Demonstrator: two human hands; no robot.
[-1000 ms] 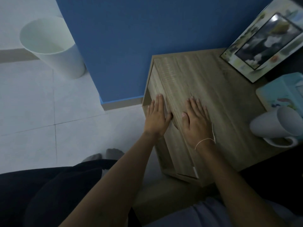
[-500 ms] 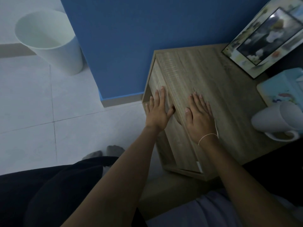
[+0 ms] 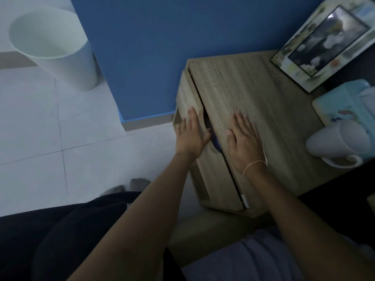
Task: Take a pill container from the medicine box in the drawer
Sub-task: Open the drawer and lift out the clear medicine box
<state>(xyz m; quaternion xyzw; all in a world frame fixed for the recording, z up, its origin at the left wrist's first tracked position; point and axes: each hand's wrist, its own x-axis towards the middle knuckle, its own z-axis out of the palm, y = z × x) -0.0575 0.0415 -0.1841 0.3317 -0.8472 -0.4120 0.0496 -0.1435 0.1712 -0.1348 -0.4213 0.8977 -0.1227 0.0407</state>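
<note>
A wooden bedside cabinet (image 3: 269,94) stands against a blue wall. Its drawer front (image 3: 217,179) is pulled out a little, leaving a narrow dark gap below the top edge. My left hand (image 3: 190,136) grips the drawer front, fingers flat on its face and thumb hooked into the handle notch. Something dark blue (image 3: 215,142) shows in the gap beside the thumb; I cannot tell what it is. My right hand (image 3: 243,142) lies flat and open on the cabinet top near its front edge. No medicine box or pill container is visible.
A white mug (image 3: 341,142) lies on its side at the cabinet's right, beside a pale teal box (image 3: 343,102). A framed picture (image 3: 324,41) leans at the back right. A white bin (image 3: 54,47) stands on the tiled floor at the left. My dark-clothed legs fill the bottom left.
The drawer was flush with the cabinet before; it has now slid out a little with my left hand on it, opening a dark gap. My right hand stays flat on the top.
</note>
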